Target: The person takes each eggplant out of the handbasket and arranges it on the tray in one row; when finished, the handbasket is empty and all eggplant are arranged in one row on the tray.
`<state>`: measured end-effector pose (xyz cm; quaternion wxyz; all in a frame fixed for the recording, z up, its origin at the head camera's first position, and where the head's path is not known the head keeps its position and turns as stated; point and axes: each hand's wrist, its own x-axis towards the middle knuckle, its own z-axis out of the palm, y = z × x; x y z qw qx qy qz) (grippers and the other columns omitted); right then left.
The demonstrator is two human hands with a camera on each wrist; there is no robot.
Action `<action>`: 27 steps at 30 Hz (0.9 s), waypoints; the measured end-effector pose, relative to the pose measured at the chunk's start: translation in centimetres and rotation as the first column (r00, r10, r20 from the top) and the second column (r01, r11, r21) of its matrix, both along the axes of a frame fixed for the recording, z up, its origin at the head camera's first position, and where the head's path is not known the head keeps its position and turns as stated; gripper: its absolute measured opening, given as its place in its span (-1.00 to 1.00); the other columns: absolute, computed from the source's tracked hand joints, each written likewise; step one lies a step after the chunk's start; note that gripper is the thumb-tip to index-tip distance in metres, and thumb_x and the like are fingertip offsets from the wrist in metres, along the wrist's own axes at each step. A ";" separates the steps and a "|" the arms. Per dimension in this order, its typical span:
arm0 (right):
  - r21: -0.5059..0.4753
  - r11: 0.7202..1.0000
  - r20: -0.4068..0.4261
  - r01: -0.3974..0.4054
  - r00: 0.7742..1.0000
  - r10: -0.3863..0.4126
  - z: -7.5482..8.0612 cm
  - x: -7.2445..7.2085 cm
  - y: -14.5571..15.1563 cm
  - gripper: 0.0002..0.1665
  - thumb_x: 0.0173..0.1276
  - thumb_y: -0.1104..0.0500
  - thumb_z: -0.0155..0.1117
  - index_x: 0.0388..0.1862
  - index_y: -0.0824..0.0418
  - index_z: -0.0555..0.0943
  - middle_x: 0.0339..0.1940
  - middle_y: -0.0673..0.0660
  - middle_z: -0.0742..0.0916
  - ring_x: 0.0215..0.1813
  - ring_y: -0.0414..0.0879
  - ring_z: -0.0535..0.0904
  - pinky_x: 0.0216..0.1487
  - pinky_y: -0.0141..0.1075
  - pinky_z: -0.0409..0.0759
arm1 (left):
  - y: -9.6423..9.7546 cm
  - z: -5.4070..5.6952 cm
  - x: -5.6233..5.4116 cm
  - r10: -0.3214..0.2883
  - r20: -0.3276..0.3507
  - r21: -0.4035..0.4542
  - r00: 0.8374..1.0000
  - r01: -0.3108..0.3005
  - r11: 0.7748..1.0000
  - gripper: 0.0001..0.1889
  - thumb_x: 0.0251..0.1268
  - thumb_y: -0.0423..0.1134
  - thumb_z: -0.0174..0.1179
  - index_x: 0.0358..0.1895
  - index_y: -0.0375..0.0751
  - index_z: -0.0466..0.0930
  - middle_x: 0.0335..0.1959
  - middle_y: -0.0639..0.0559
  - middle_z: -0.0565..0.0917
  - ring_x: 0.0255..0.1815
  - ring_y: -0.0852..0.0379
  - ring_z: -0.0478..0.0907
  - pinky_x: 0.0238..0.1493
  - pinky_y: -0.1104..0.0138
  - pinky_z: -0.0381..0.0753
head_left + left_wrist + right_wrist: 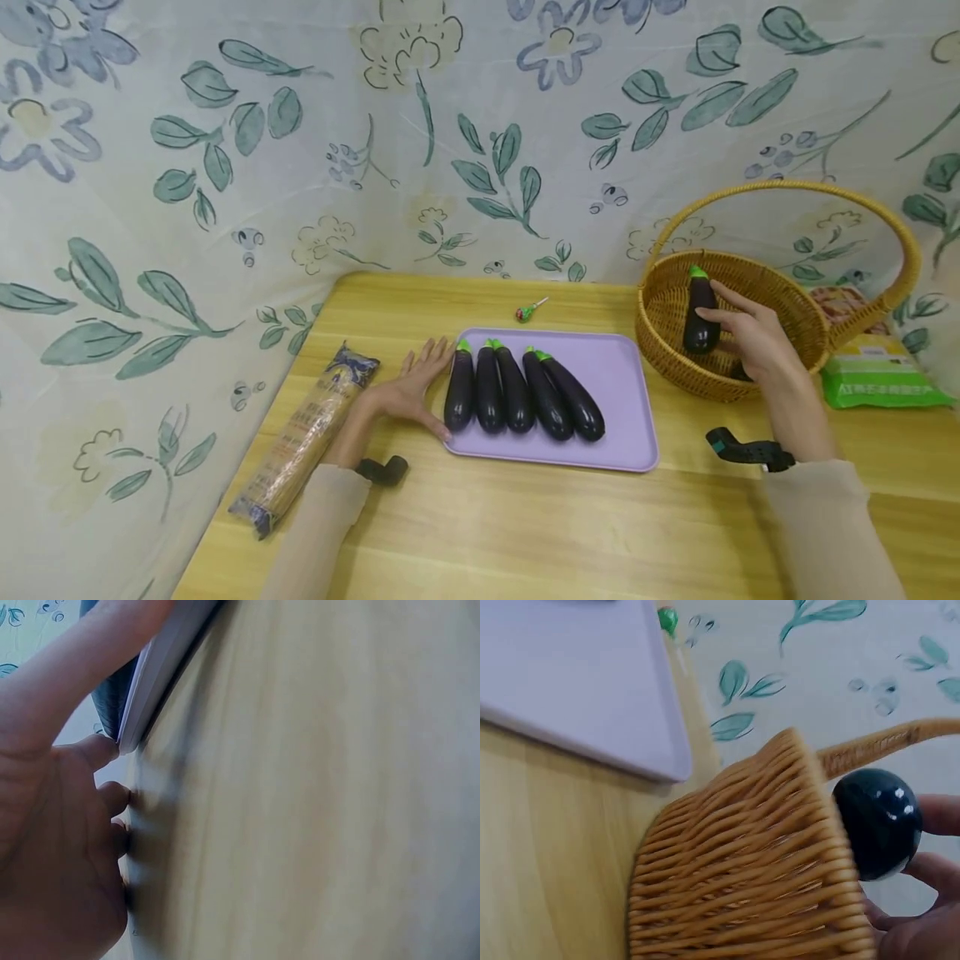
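Observation:
My right hand (753, 337) grips an eggplant (701, 312) between thumb and fingers, its green cap up, over the opening of the wicker basket (697, 379). In the right wrist view, the rounded end of this eggplant (877, 821) shows just past the basket rim. Part of another dark, shiny thing lies low in the basket, mostly hidden by the hand. On the lilac tray (630, 417) several eggplants (517, 392) lie side by side, caps toward the wall. My left hand (408, 392) is spread at the tray's left edge, its thumb and fingertips against or close to the rim.
A long clear packet (307, 437) with blue ends lies left of my left forearm. Behind the tray is a wrapped lollipop (525, 312). A green and white bag (877, 371) stands right of the basket, whose tall handle (795, 185) arches over it. Floral cloth hangs behind.

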<state>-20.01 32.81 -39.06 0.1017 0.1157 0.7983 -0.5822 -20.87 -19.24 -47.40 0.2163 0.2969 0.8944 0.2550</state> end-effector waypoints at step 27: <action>0.010 0.923 -0.038 -0.385 0.922 0.385 -1.2 6.2 -8.8 -0.21 0.58 0.03 0.21 0.68 0.08 0.19 0.74 0.30 0.11 0.73 0.36 -0.20 0.60 0.47 -0.14 | -0.1 0.2 0.0 -0.002 -0.012 0.004 1.000 0.003 1.000 0.63 -0.28 0.20 0.69 0.69 -0.11 -0.47 0.70 -0.27 -0.51 0.70 -0.28 -0.64 0.62 -0.26 -0.65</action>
